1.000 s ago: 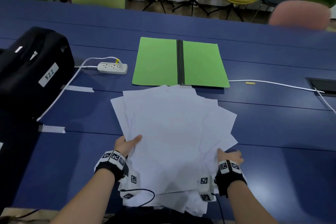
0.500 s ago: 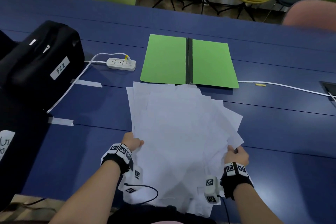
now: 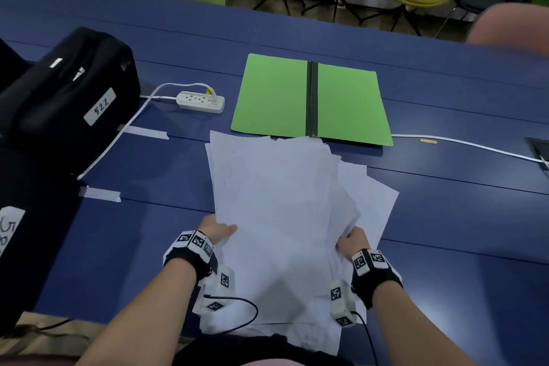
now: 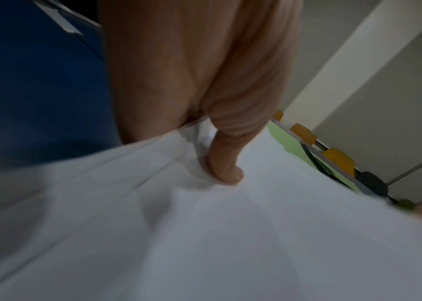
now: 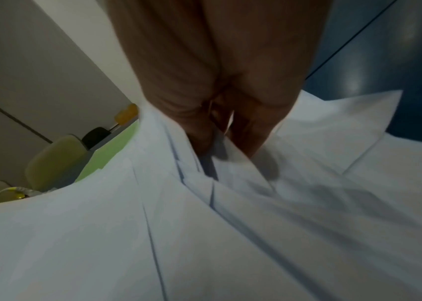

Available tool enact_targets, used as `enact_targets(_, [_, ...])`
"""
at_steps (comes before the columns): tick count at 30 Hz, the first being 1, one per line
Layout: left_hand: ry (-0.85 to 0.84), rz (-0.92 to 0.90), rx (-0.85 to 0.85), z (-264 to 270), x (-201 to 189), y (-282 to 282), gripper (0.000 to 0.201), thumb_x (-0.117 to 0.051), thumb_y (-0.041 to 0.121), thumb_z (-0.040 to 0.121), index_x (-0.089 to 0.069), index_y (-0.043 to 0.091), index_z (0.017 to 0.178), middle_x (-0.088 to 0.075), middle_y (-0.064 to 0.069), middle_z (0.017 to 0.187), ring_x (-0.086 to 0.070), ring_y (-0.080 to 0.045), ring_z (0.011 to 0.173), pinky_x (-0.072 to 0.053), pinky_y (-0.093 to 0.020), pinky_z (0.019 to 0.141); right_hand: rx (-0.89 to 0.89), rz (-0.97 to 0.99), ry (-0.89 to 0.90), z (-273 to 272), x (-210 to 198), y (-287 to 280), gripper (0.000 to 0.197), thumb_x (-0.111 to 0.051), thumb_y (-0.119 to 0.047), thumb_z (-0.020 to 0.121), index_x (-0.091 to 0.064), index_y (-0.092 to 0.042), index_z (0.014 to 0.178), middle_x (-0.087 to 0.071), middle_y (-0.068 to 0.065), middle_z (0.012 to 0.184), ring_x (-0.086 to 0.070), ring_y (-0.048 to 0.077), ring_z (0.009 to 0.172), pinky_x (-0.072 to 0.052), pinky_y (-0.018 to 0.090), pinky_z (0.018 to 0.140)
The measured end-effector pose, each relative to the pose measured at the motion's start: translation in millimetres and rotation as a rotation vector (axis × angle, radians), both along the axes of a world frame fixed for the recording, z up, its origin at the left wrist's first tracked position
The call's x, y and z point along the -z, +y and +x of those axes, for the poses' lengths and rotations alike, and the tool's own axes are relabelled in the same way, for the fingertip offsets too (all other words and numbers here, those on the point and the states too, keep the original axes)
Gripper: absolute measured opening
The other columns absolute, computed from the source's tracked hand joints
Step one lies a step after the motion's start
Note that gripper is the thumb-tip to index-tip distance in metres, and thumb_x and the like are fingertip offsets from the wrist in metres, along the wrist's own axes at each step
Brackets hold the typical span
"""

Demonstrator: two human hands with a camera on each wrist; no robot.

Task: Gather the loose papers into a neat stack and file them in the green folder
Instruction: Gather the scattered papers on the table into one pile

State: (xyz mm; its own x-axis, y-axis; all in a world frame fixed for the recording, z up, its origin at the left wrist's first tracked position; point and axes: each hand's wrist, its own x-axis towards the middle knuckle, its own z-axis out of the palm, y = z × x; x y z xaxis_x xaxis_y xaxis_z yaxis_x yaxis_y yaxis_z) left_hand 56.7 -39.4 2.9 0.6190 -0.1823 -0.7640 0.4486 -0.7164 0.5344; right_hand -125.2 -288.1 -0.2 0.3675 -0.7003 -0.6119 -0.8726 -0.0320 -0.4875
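Papers, a loose fan of white sheets, are lying across the centre and lower middle of the head view on the blue table, their far edge just reaching the near edge of the green folder. That table is filling most of the frame. At the left edge a black bag labelled 522 is sitting on it. The folder is lying open and flat in the upper centre, its dark spine running down the middle. A white power strip is lying just left of the folder.

At the lower left of the sheets, the left hand is gripping the pile's left edge, thumb on top and fingers hidden beneath. At the lower right, the right hand is pinching several sheets at the right edge, fingers curled into the paper.
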Motion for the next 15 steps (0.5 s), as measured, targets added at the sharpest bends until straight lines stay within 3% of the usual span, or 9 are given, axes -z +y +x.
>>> enact_targets(2, [-0.004,0.011,-0.006,1.3,3.6,-0.6,0.053,-0.069,0.012,0.082,-0.052,0.001,0.131,-0.058,-0.011,0.132,-0.055,-0.029,0.122,-0.042,-0.038,0.107,0.045,-0.121,0.029,-6.6,-7.1,-4.9,0.007,-0.055,-0.003,0.083,-0.055,-0.002,0.090,-0.054,0.014,0.084,-0.058,0.034,0.089,-0.049,0.037,0.078])
enact_targets(3, [0.023,-0.001,-0.014,1.8,5.5,0.5,0.061,-0.074,0.016,0.075,-0.052,0.003,0.130,-0.059,-0.010,0.131,-0.056,-0.029,0.121,-0.043,-0.039,0.107,0.094,-0.163,0.088,-11.7,-9.1,-10.0,0.026,-0.060,-0.005,0.081,-0.054,-0.002,0.107,-0.053,0.017,0.099,-0.056,0.038,0.102,-0.048,0.039,0.086])
enact_targets(5, [0.074,-0.062,-0.049,8.4,30.2,7.4,0.087,-0.088,0.032,0.050,-0.056,0.010,0.127,-0.064,-0.005,0.126,-0.061,-0.025,0.115,-0.046,-0.042,0.104,0.208,-0.124,0.182,-24.8,-9.8,-17.8,0.065,-0.068,-0.010,0.076,-0.039,-0.006,0.134,-0.037,0.022,0.133,-0.046,0.044,0.119,-0.043,0.043,0.096])
enact_targets(7, [0.115,-0.095,-0.062,12.5,41.5,10.2,0.105,-0.093,0.045,0.034,-0.055,0.013,0.127,-0.066,0.000,0.122,-0.062,-0.021,0.112,-0.047,-0.041,0.102,0.214,-0.080,0.194,-36.2,-5.3,-26.7,0.079,-0.070,-0.011,0.075,-0.027,-0.008,0.142,-0.029,0.020,0.142,-0.042,0.041,0.124,-0.041,0.044,0.099])
enact_targets(9, [0.124,-0.104,-0.045,4.8,17.3,2.2,0.095,-0.092,0.041,0.047,-0.053,0.010,0.128,-0.064,0.001,0.124,-0.059,-0.020,0.114,-0.045,-0.037,0.104,0.163,-0.046,0.166,-42.0,-2.3,-34.1,0.080,-0.068,-0.009,0.078,-0.025,-0.007,0.145,-0.035,0.019,0.144,-0.042,0.037,0.129,-0.040,0.040,0.101])
enact_targets(11, [0.073,-0.058,0.001,-1.5,7.0,-4.4,0.067,-0.083,0.021,0.069,-0.054,0.004,0.127,-0.062,-0.006,0.125,-0.058,-0.024,0.116,-0.044,-0.033,0.102,0.166,0.025,0.100,-42.0,-2.1,-36.4,0.074,-0.062,-0.001,0.081,-0.026,-0.007,0.145,-0.043,0.017,0.142,-0.046,0.035,0.127,-0.042,0.037,0.098])
enact_targets(15, [-0.079,0.029,0.088,-12.1,2.3,-10.3,0.046,-0.067,0.004,0.081,-0.055,-0.001,0.125,-0.060,-0.013,0.128,-0.057,-0.027,0.118,-0.044,-0.027,0.094,0.409,0.033,-0.013,-44.2,13.1,-29.3,0.066,-0.062,-0.005,0.067,-0.040,-0.005,0.129,-0.055,0.019,0.127,-0.060,0.034,0.105,-0.042,0.031,0.080])
